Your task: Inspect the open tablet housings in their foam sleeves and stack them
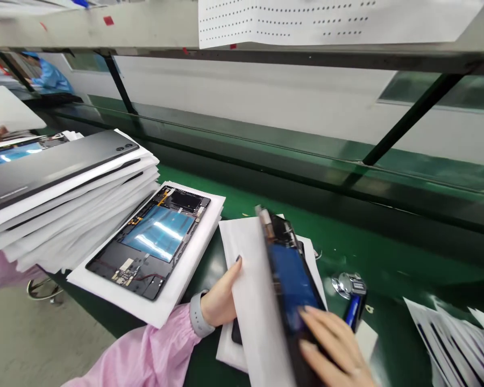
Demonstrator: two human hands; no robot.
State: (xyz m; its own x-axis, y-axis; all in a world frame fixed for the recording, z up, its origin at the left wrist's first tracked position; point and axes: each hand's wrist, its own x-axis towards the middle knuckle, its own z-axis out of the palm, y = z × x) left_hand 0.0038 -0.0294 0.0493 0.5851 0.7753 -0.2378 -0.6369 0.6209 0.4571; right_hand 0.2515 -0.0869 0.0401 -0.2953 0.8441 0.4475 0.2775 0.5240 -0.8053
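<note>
An opened tablet [292,277] with a blue battery area is tilted up, blurred, over a white sheet [248,269] near the middle of the green table. My left hand [222,294], with a grey band at the wrist, grips the sheet's left edge, thumb on top and the other fingers hidden beneath. On the tablet's face rest the fingers of my right hand [333,344], slightly apart and blurred; its thumb is not visible. Under both lie more white sheets and a dark device, mostly covered. To the left, another opened tablet [157,231] lies flat on a white stack.
Closed grey tablets and white sheets form a tall stack [64,166] at the left. A metal and blue tool [353,295] lies right of my hands, near white-wrapped items [447,338]. A shelf [153,29] spans above; a person in blue [52,75] is far left.
</note>
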